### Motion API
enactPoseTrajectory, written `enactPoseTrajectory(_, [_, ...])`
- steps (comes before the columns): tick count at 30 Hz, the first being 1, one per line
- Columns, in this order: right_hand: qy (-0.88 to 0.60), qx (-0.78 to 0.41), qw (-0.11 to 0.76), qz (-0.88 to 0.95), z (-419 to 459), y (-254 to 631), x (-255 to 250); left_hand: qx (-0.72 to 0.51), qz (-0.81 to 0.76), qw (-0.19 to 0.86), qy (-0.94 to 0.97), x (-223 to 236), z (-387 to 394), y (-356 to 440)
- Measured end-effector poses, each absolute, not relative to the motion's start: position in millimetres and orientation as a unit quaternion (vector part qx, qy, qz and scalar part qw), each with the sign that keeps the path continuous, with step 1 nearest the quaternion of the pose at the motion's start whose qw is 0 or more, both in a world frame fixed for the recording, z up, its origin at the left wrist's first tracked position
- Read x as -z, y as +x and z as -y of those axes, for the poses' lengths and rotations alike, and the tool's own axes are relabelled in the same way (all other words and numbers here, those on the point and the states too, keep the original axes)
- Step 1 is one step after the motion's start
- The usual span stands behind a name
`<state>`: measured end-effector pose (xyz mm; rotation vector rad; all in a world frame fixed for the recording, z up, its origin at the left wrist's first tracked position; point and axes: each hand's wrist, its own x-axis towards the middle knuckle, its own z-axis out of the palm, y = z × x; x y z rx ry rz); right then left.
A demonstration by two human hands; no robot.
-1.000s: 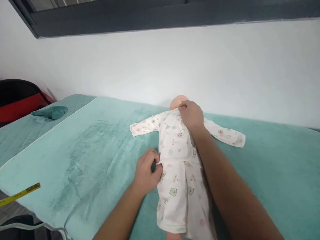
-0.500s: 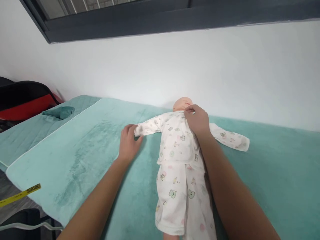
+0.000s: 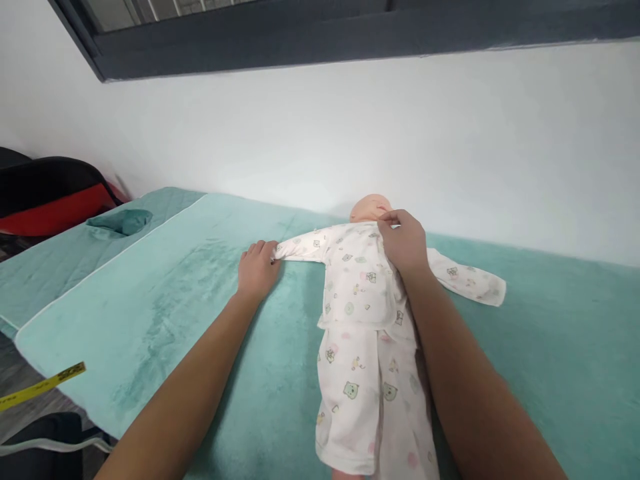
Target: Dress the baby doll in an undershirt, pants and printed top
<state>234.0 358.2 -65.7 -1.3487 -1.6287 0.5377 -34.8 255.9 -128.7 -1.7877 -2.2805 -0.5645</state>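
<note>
A baby doll (image 3: 369, 208) lies on its back on the green padded mat (image 3: 210, 227), its head toward the wall. It wears a white baby shirt (image 3: 353, 277) and white trousers (image 3: 350, 400), both with small printed animals. My left hand (image 3: 259, 269) is closed on the cuff of the shirt's left-lying sleeve, which is pulled out straight. Near the doll's chin, my right hand (image 3: 404, 240) pinches the shirt's collar edge. The other sleeve (image 3: 470, 277) stretches flat to the right. My right forearm covers part of the shirt's right side.
A white wall (image 3: 320, 140) with a dark window frame (image 3: 250, 47) rises behind the mat. At the left are a black and red chair-like object (image 3: 60, 193), a crumpled green cloth (image 3: 120, 223), a yellow strip (image 3: 45, 387) and a pale cable (image 3: 55, 445).
My left hand has gone from loosely spread fingers at the cuff to a closed grip, and the sleeve is now taut and narrower. My right hand keeps its pinch at the collar.
</note>
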Motion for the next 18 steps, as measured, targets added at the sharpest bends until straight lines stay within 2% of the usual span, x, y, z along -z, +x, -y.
enactPoseTrajectory(7, [-0.566,-0.238,0.445,0.652,-354,234,61,0.173,0.807,0.077,-0.56,132,-248,-33])
enactPoseTrajectory(14, [-0.569,-0.214,0.471,0.64,-354,239,60,0.29,0.735,0.11,-0.603,133,-240,-35])
enactPoseTrajectory(18, [-0.597,-0.194,0.418,0.657,-349,249,56,0.25,0.735,0.082,-0.625,132,-240,-29])
